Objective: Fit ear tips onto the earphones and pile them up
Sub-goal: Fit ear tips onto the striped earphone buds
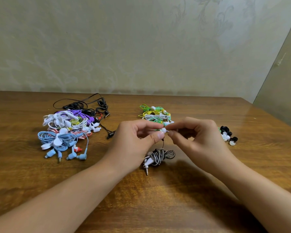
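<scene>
Above the middle of the wooden bench [158, 207], left hand [134, 140] raised, thumb and forefinger pinching a small white earbud [163, 130]; remaining fingers curled loosely behind. Right hand [196, 137] opposite, its fingers [172, 132] pressed together in a pinch at the earbud's tip, on something too small to make out. From the earbud, a thin dark cord dropping to a black-and-white striped bundle of earphone cable [160, 156] lying on the bench just below and between the hands, metal jack plug [147, 171] pointing toward the camera. To the left, well apart from the hands, a large tangled heap of earphones [65, 130] in blue, white, purple, red and black. Behind the hands, partly hidden by the fingers, a smaller pile of green, yellow and white earphones [155, 115]. To the right, near the right hand, a loose cluster of black and white ear tips [228, 134] resting on the bench. Beyond the bench's far edge, a pale patterned wall [141, 44].
</scene>
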